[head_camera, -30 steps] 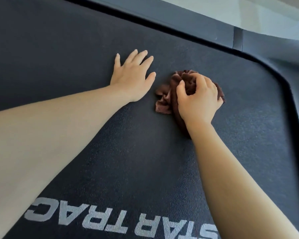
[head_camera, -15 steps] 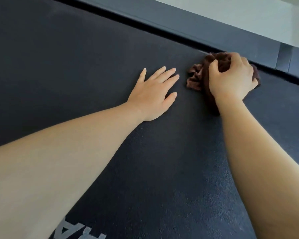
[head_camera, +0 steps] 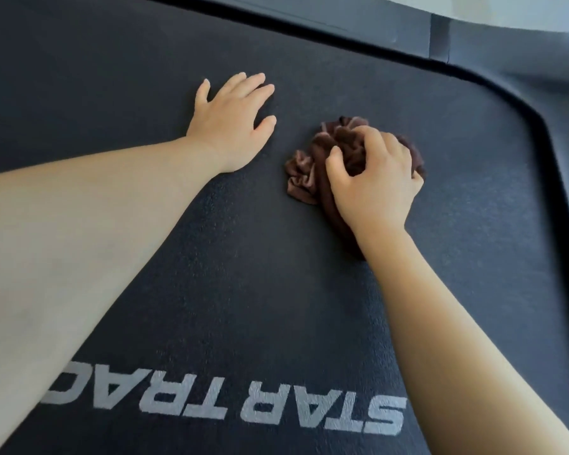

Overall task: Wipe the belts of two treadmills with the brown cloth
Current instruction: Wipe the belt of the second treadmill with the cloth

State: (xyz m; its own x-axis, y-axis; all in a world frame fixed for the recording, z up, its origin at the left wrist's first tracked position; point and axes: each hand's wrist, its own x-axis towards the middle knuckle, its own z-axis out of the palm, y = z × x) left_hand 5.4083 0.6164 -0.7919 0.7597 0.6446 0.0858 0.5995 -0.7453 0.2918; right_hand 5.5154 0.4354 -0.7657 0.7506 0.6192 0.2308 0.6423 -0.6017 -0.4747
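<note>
Desk: What do you see?

Operator: I see the left hand point(head_camera: 230, 126) lying flat on the belt point(head_camera: 243, 257), fingers straight and spread. To its right, apart from it, the right hand point(head_camera: 375, 178) grips the bunched brown cloth point(head_camera: 304, 174), which touches the belt.

Desk: Anything else?

Operator: Near me I read grey lettering point(head_camera: 230, 402), STAR TRAC, upside down from here. Along the far and right edges, the grey side rail point(head_camera: 342, 14) curves round the belt.
</note>
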